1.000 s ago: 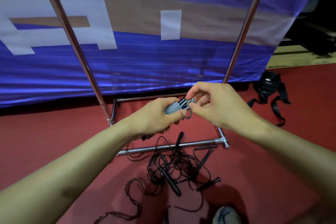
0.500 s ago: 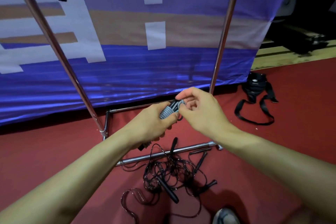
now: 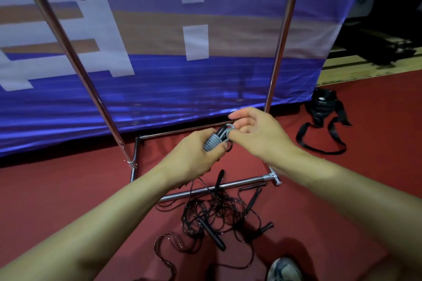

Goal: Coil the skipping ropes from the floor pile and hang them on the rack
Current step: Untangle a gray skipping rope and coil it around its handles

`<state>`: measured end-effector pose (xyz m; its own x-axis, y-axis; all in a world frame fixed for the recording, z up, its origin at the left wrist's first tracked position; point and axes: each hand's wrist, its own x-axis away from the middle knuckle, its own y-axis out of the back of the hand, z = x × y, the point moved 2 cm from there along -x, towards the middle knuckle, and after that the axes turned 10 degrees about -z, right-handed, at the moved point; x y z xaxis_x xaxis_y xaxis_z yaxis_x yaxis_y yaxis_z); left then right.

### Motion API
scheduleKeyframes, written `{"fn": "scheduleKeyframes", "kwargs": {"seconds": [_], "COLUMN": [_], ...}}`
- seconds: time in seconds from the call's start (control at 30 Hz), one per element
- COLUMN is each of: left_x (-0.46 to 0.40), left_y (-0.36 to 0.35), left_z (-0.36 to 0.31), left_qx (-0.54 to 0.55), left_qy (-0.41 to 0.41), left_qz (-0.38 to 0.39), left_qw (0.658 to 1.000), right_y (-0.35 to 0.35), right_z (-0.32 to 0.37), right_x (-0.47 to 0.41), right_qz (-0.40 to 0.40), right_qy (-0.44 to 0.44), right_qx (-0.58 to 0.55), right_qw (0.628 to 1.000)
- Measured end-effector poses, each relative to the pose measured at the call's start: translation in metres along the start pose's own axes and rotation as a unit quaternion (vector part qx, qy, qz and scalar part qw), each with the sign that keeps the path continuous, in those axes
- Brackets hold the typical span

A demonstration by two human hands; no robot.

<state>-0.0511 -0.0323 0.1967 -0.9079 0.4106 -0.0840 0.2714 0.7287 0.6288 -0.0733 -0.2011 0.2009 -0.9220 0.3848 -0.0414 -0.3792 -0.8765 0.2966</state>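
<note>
Head view, rope pile (image 3: 217,219), rack base (image 3: 219,188), shoe (image 3: 284,269)

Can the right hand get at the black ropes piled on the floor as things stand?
Probably not yet. The right hand is pinching the grey rope's end at the coiled bundle that the left hand grips. The floor pile lies uncovered below, so the path is free once it lets go.

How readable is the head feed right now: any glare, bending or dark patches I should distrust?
Head view: dim overall; the blue banner carries streaky sheen, the rack poles bow from the wide lens, the top right corner is nearly black, and the black rope pile lies in shadow. The grey coiled rope between the left hand and right hand reads clearly.
</note>
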Motion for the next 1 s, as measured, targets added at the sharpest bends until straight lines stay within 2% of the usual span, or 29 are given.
{"fn": "scheduleKeyframes", "kwargs": {"seconds": [0.07, 0.13, 0.17, 0.23, 0.3, 0.43, 0.63, 0.7, 0.77, 0.83, 1.0], "left_x": [-0.002, -0.003, -0.003, -0.003, -0.002, -0.001, -0.004, -0.005, -0.003, 0.000, -0.005], "left_y": [0.002, 0.005, 0.006, 0.007, 0.007, 0.009, 0.012, 0.014, 0.012, 0.007, 0.008], "left_z": [0.000, 0.000, 0.001, 0.001, 0.001, 0.001, 0.000, 0.002, 0.007, 0.009, 0.000], "left_qx": [0.014, 0.023, 0.028, 0.028, 0.016, -0.009, 0.001, 0.030, 0.051, 0.077, 0.251], "left_qy": [-0.001, 0.002, 0.006, 0.010, 0.002, -0.013, -0.008, 0.010, 0.025, 0.021, 0.049], "left_qz": [0.006, 0.017, 0.020, 0.023, 0.023, 0.021, 0.053, 0.079, 0.111, 0.119, 0.074], "left_qw": [1.000, 1.000, 0.999, 0.999, 1.000, 1.000, 0.999, 0.996, 0.992, 0.990, 0.964], "right_y": [-0.002, 0.001, 0.003, 0.008, 0.010, 0.013, 0.015, 0.018, 0.025, 0.033, 0.051], "right_z": [-0.001, 0.001, 0.002, 0.003, 0.006, 0.010, 0.015, 0.021, 0.032, 0.043, 0.060], "right_x": [0.001, 0.005, 0.005, 0.003, 0.002, 0.000, -0.001, -0.001, -0.005, -0.012, -0.029], "right_qz": [0.025, 0.057, 0.065, 0.057, 0.054, 0.068, 0.087, 0.073, 0.040, 0.015, -0.016], "right_qy": [-0.054, -0.073, -0.051, 0.042, 0.110, 0.188, 0.381, 0.415, 0.420, 0.383, 0.254], "right_qx": [-0.087, -0.134, -0.122, -0.024, 0.079, 0.161, 0.266, 0.264, 0.240, 0.214, 0.114], "right_qw": [0.994, 0.987, 0.989, 0.997, 0.989, 0.966, 0.881, 0.868, 0.875, 0.898, 0.960]}}
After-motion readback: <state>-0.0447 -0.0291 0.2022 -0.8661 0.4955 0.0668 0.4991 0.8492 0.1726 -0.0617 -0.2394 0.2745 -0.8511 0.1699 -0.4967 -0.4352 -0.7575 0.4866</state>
